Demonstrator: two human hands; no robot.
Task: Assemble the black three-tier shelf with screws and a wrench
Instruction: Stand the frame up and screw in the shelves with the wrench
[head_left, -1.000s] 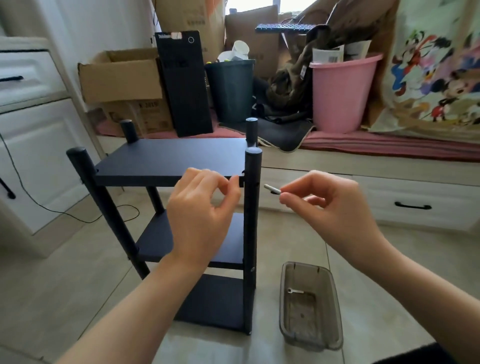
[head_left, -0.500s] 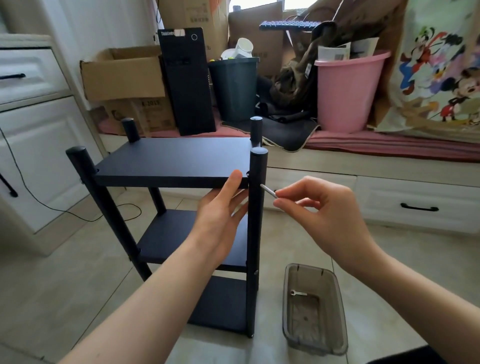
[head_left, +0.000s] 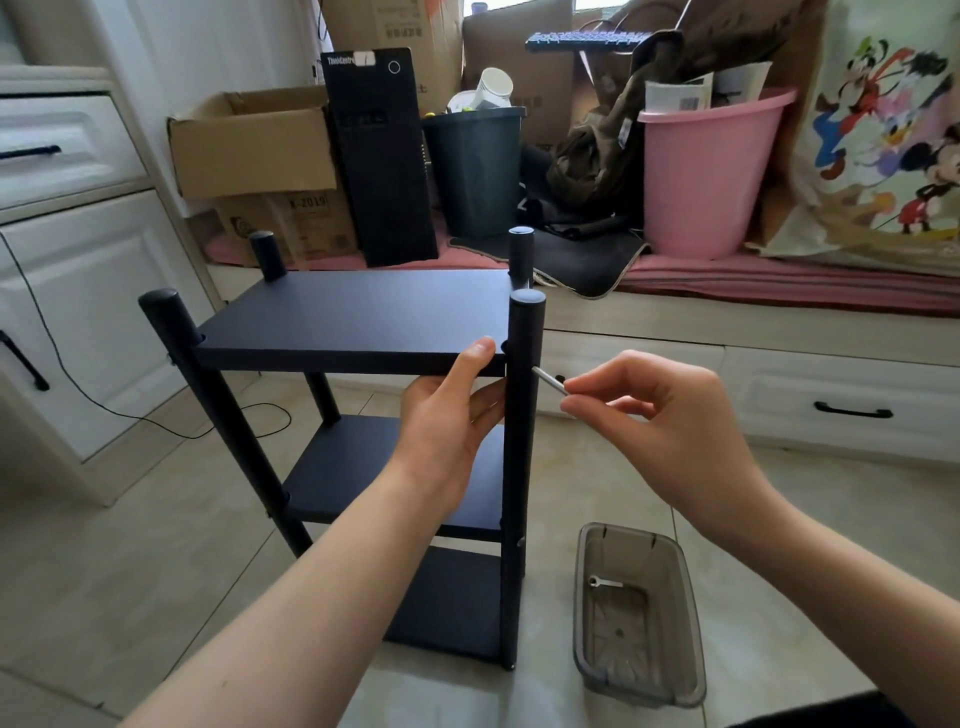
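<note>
The black three-tier shelf (head_left: 358, 322) stands upright on the tiled floor in front of me. My left hand (head_left: 447, 415) reaches under the top board at its front right corner, thumb up on the board's front edge, fingers straight beneath it. My right hand (head_left: 654, 415) pinches a silver screw (head_left: 548, 381) between thumb and fingertips; the screw's tip sits at the right side of the front right post (head_left: 522, 441), at top-board height. A small silver wrench (head_left: 602, 582) lies in a smoky clear plastic tray (head_left: 691, 670) on the floor to the shelf's right.
White cabinets (head_left: 67, 312) stand at the left, a black cable (head_left: 130, 410) trailing on the floor. Behind the shelf a low bench with drawers (head_left: 852, 400) carries cardboard boxes (head_left: 254, 145), a black computer tower (head_left: 379, 156), a dark bin (head_left: 478, 166) and a pink bucket (head_left: 711, 176).
My left hand dropped from pinching at the post's top to under the top board. My right hand brought the screw leftward until its tip met the front right post.
</note>
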